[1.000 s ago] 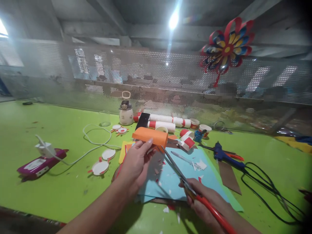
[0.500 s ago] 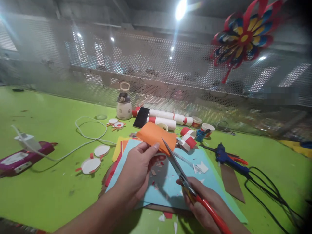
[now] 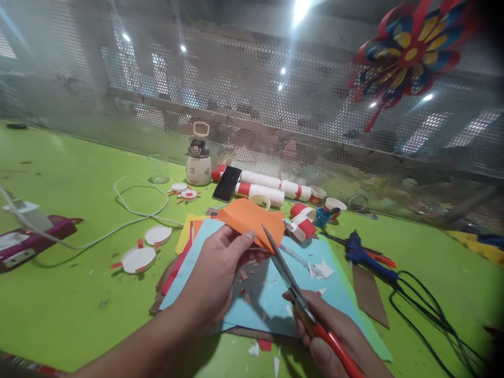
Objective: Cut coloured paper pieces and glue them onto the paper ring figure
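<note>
My left hand (image 3: 224, 262) pinches a piece of orange paper (image 3: 248, 218) between thumb and fingers, held above the light blue sheet (image 3: 271, 310). In my right hand (image 3: 326, 325) is a pair of scissors (image 3: 293, 286) with red handles. The blades point up and to the left, and their tips lie over the right part of the orange paper. Part of the handles is hidden by my fingers. Small paper scraps (image 3: 321, 270) are scattered over the blue sheet, which lies on a stack of coloured paper.
Right of the stack lies a blue glue gun (image 3: 360, 252) with a black cord. Behind stand a bottle (image 3: 199, 165), a phone (image 3: 227, 184), white paper tubes (image 3: 263, 194) and paper cups (image 3: 334, 207). At left are white paper discs (image 3: 137, 258), a white cable (image 3: 118, 228) and a purple power strip (image 3: 59, 233).
The camera view has shifted slightly. Both hands, the orange paper and the scissors keep nearly the same positions relative to one another.
</note>
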Demonstrator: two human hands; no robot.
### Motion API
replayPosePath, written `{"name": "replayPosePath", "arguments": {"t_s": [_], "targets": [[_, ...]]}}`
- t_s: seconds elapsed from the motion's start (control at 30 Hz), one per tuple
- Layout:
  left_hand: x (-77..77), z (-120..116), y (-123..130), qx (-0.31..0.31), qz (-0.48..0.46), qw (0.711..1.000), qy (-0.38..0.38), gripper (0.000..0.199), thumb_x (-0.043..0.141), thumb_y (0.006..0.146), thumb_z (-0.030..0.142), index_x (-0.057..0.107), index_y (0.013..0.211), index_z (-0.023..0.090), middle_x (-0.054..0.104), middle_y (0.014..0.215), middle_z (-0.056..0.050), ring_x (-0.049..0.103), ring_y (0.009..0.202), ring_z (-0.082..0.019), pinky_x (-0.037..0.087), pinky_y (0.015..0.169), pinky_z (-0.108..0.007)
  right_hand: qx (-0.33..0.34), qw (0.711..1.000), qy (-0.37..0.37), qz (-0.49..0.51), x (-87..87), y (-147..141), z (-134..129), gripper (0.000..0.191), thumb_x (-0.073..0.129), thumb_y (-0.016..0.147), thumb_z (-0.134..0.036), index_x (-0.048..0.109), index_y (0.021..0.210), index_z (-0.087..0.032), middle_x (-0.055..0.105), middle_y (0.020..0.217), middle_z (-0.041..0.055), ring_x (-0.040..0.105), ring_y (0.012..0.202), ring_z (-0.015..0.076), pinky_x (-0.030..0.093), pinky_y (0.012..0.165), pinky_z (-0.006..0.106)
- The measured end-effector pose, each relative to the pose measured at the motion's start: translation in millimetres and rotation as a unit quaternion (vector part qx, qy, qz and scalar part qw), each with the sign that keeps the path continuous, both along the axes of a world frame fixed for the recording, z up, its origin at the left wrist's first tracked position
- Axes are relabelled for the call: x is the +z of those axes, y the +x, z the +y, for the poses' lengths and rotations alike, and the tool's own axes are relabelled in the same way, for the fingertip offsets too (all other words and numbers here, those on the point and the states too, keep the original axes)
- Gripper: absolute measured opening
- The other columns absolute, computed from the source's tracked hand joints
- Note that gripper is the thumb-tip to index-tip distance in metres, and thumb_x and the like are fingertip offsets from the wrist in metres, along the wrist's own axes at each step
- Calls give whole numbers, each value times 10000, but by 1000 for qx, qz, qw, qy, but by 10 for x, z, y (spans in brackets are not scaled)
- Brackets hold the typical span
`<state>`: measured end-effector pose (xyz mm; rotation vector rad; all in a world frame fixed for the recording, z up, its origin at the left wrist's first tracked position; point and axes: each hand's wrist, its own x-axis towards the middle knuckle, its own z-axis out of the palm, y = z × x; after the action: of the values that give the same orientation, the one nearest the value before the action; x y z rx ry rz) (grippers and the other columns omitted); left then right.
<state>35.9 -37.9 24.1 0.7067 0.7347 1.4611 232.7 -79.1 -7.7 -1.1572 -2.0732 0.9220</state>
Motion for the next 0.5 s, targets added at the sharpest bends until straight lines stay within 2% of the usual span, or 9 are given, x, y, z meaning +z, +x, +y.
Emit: {"name": "replayPosePath", "arguments": {"t_s": [0.23,0.37,0.5], "targets": [[-24,-23,-7,-5,16,1000,0,257,700,705,220,668,932,104,714,914,-115,680,785,-236,540,776,-366,-5,1000,-4,13,13,-6,-11,609,375,844,-702,561,1155,-213,544,704,23,502,600,145,415,539,253],[-31,-31,-1,0,24,1000,-2,222,691,724,229,655,900,99,705,857,-103,680,752,-219,544,741,-339,-13,1000,-3,14,10,-24,-22,651,366,827,-730,569,1147,-201,564,713,30,528,616,156,415,548,254],[-8,-51,3,-5,15,1000,10,137,663,758,196,633,853,103,700,813,-80,674,729,-186,544,706,-299,-19,999,27,22,-3,-15,-55,605,402,847,-676,560,1172,-191,588,718,31,556,622,164,438,579,255]]}}
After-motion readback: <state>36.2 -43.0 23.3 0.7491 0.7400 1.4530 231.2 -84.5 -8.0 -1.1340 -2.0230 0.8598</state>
